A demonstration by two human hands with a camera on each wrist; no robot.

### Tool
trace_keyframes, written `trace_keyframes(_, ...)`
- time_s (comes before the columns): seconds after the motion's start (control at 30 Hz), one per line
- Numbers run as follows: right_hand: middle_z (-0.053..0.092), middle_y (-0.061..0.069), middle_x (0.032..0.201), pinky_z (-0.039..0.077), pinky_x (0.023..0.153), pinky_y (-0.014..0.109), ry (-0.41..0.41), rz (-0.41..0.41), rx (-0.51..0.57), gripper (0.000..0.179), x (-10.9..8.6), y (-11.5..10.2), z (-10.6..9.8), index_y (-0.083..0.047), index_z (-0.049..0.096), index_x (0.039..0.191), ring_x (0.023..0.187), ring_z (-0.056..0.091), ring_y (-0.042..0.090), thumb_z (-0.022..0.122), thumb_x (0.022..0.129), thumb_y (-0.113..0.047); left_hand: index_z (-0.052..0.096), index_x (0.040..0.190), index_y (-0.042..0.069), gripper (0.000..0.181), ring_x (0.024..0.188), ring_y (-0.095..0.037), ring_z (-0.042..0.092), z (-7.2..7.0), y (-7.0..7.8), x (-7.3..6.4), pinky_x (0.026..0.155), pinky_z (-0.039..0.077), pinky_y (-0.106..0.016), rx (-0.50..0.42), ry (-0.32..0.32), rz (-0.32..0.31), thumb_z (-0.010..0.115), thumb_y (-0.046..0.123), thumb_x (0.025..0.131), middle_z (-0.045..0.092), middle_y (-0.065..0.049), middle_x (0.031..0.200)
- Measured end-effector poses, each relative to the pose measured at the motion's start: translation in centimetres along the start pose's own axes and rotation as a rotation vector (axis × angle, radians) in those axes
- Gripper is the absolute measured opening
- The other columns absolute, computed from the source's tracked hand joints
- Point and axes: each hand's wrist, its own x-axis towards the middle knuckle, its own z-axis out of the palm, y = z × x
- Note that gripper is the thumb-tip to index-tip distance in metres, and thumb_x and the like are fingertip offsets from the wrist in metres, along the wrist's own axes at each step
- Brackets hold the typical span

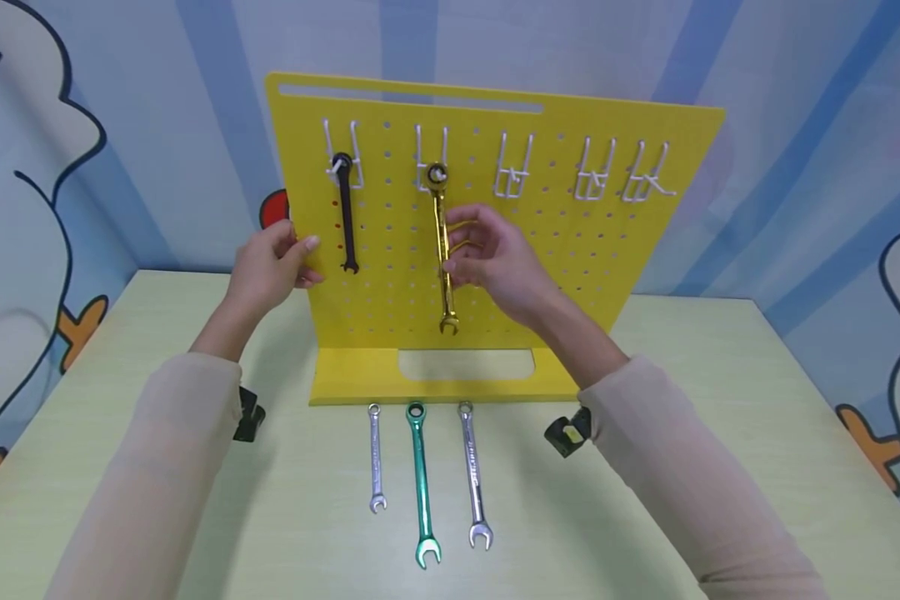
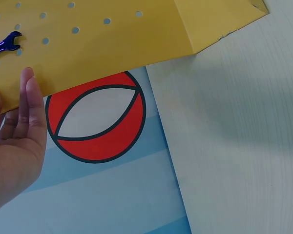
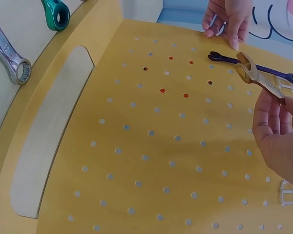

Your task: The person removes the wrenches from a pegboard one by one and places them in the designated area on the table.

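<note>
My right hand [image 1: 495, 258] pinches the shaft of a gold combination wrench [image 1: 444, 250], which hangs upright with its ring end at the second hook from the left. In the right wrist view the gold wrench's open jaw [image 3: 251, 70] sticks out past the fingers. At the left edge of the yellow pegboard [image 1: 495, 308], my left hand [image 1: 270, 262] grips the board, thumb in front and fingers partly hidden behind the edge. Near it a black combination wrench [image 1: 347, 217] hangs by its ring end from the leftmost hook.
Three wrenches lie on the table before the board: a small silver one [image 1: 376, 458], a green one [image 1: 422, 483] and a larger silver one [image 1: 476, 475]. White wire hooks [image 1: 512, 179] line the board's upper part. A patterned backdrop [image 1: 795, 167] stands behind.
</note>
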Motion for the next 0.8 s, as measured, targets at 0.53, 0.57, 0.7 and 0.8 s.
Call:
trace_keyframes(0.53,0.048,0.011,0.092,0.053,0.068,0.029,-0.062,0.003,-0.015,0.040,-0.9,-0.5,-0.2,-0.001,0.043,0.112,0.076,0.055,0.021,0.045,0.080,0.022,0.037,0.087,0.003,0.031,0.075,-0.023,0.066,0.1,-0.1,0.0,0.060,0.054,-0.020,0.006,0.005,0.000,0.047,0.032,0.094,0.054,-0.015,0.085)
trace_keyframes(0.57,0.049,0.011,0.092,0.053,0.068,0.029,-0.067,0.001,-0.012,0.040,-1.0,-0.5,-0.2,-0.002,0.043,0.112,0.075,0.055,0.021,0.045,0.080,0.023,0.037,0.087,0.003,0.031,0.075,-0.023,0.066,0.1,-0.1,0.0,0.060,0.054,-0.020,0.006,0.005,0.001,0.047,0.032,0.094,0.054,-0.015,0.085)
trace_keyframes(0.7,0.049,0.013,0.091,0.054,0.067,0.030,-0.081,-0.003,-0.017,0.039,-1.1,-0.6,-0.2,-0.002,0.043,0.112,0.074,0.055,0.020,0.046,0.081,0.022,0.038,0.088,0.003,0.032,0.075,-0.023,0.066,0.1,-0.1,0.1,0.060,0.054,-0.020,0.006,0.002,-0.003,0.047,0.033,0.093,0.053,-0.015,0.086)
trace_keyframes(0.8,0.049,0.013,0.091,0.054,0.068,0.031,-0.087,-0.003,-0.028,0.038,-1.2,-0.7,-0.2,-0.001,0.043,0.112,0.074,0.055,0.021,0.046,0.081,0.022,0.039,0.089,0.002,0.032,0.076,-0.023,0.066,0.0,-0.1,0.1,0.060,0.054,-0.020,0.006,0.000,-0.003,0.047,0.033,0.093,0.053,-0.015,0.086)
